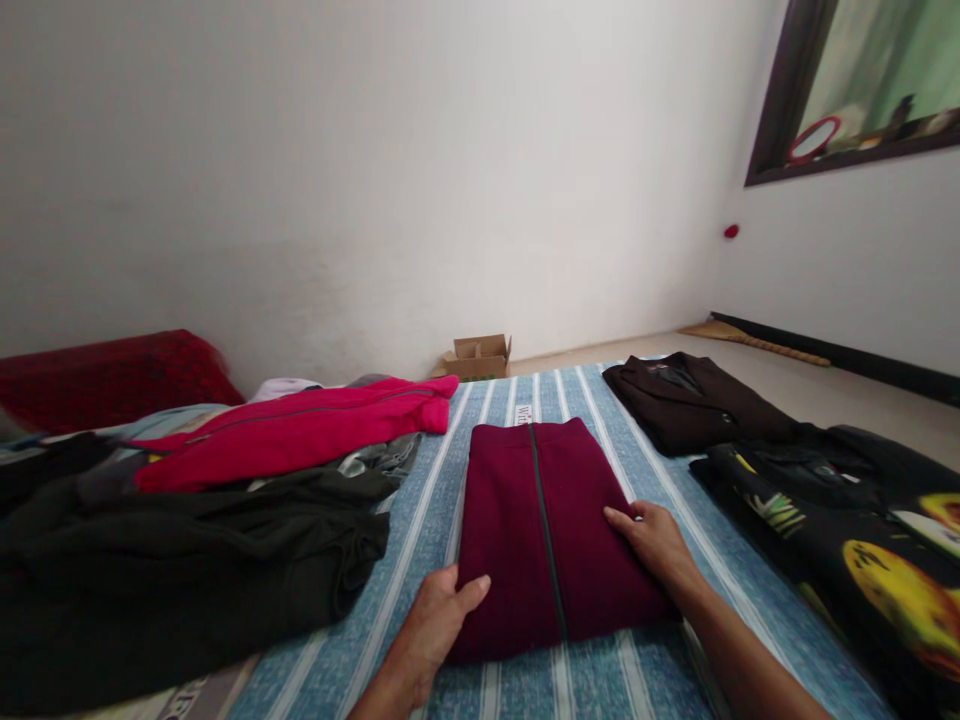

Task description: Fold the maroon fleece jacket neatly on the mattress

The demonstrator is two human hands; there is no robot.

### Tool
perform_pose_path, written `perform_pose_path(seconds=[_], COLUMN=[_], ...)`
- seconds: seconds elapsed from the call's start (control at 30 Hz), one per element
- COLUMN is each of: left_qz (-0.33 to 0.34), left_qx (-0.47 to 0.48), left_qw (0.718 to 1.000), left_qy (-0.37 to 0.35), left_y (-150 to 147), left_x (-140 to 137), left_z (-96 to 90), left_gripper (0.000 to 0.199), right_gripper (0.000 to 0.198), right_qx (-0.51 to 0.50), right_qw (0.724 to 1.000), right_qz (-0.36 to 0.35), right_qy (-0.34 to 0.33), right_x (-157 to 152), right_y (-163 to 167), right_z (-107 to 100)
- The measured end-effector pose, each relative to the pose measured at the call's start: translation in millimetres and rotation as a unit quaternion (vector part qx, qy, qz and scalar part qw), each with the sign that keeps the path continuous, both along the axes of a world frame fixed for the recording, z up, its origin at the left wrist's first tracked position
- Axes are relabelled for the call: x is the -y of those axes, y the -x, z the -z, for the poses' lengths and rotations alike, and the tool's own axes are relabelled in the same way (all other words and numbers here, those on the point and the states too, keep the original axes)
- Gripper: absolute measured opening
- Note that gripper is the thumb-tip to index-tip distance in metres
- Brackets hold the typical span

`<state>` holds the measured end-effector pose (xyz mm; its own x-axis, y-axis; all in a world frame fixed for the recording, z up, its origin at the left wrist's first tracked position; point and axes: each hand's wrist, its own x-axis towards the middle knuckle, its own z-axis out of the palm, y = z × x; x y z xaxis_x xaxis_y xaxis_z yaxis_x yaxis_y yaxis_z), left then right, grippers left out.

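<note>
The maroon zip-up (510, 525) sits a bit right of centre in the lower half of the frame, folded into a pretty tidy block on the blue striped cover (421, 525). It's a plain deep wine colour with one dark grey zip (546, 530) running down it at a slight slant, and the top looks smooth, barely a wrinkle. The far edge is nearly straight, and the near edge looks thick and rounded. Both of the person's hands are on it: the left hand (439, 618) pinches the lower left edge, thumb on top, and the right hand (654, 540) grips the right edge further up, thumb on top too, though some fingers are hidden. Room-wise, there's a strip of bare cover on the left before the dark clothes (187, 570) and pink jacket (300, 430) piled at frame left. Another strip runs up the right, partly taken by the right forearm, before the black printed top (847, 540) and brown garment (697, 400). Straight ahead it's bare stripes to the cover's far edge, with a cardboard box (481, 358) just past that by the wall (375, 180).
</note>
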<state>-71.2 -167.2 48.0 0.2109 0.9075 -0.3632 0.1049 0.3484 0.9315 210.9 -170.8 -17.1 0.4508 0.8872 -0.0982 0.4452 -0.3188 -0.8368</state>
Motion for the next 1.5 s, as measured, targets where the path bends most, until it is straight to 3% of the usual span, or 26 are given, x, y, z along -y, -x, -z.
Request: perform_pose_path(seconds=[0.1,0.2,0.27,0.37,0.43,0.47,0.53,0.63,0.8,0.93,1.2,1.3,1.5], left_qz=[0.005,-0.047,-0.062,0.053,0.137,0.157,0.157,0.124,0.096,0.090,0.092,0.088,0.101], left_qx=[-0.060,-0.167,-0.268,-0.400,-0.463,-0.494,-0.543,-0.568,-0.558,-0.548,-0.532,-0.529,-0.527], left_qw=[0.998,0.973,0.922,0.816,0.761,0.747,0.740,0.725,0.712,0.717,0.740,0.744,0.744], left_qy=[-0.033,-0.151,-0.271,-0.413,-0.433,-0.416,-0.364,-0.369,-0.416,-0.423,-0.400,-0.399,-0.398], left_y=[7.4,-3.8,-27.5,-76.0,-102.9,-111.9,-120.2,-116.5,-106.9,-107.3,-111.0,-111.3,-111.9], left_x=[-9.5,-23.8,-37.2,-62.3,-79.2,-86.5,-97.1,-103.8,-106.0,-106.7,-103.0,-103.0,-103.1], left_z=[-2.5,-23.3,-38.9,-44.6,-31.9,-21.8,1.7,32.3,55.8,60.2,53.0,52.8,49.4], left_gripper=[0.020,0.027,0.036,0.037,0.046,0.052,0.064,0.067,0.069,0.070,0.074,0.077,0.078], right_gripper=[0.035,0.035,0.035,0.037,0.039,0.039,0.040,0.041,0.043,0.051,0.037,0.031,0.030], right_qx=[0.014,0.027,0.027,0.026,0.032,0.039,0.055,0.062,0.026,-0.025,0.068,0.117,0.186], right_qw=[1.000,1.000,1.000,1.000,0.999,0.999,0.998,0.998,1.000,0.999,0.997,0.993,0.982], right_qz=[0.003,0.004,0.002,-0.005,-0.006,-0.004,0.002,0.005,-0.007,-0.038,-0.027,-0.009,0.020], right_qy=[-0.006,-0.005,-0.007,-0.013,-0.014,-0.016,-0.019,-0.019,-0.005,0.007,0.022,0.020,0.011], right_x=[-0.7,-1.6,-2.0,-2.2,-2.2,-2.2,-1.8,0.1,2.0,-16.1,-108.9,-123.7,-114.0], right_y=[1.7,3.3,3.7,4.0,4.6,5.2,7.1,10.6,8.6,-1.2,-8.1,-9.9,-8.8], right_z=[-0.8,-0.9,-0.1,2.4,4.2,4.9,6.0,8.3,20.5,18.1,-31.4,-26.1,-5.0])
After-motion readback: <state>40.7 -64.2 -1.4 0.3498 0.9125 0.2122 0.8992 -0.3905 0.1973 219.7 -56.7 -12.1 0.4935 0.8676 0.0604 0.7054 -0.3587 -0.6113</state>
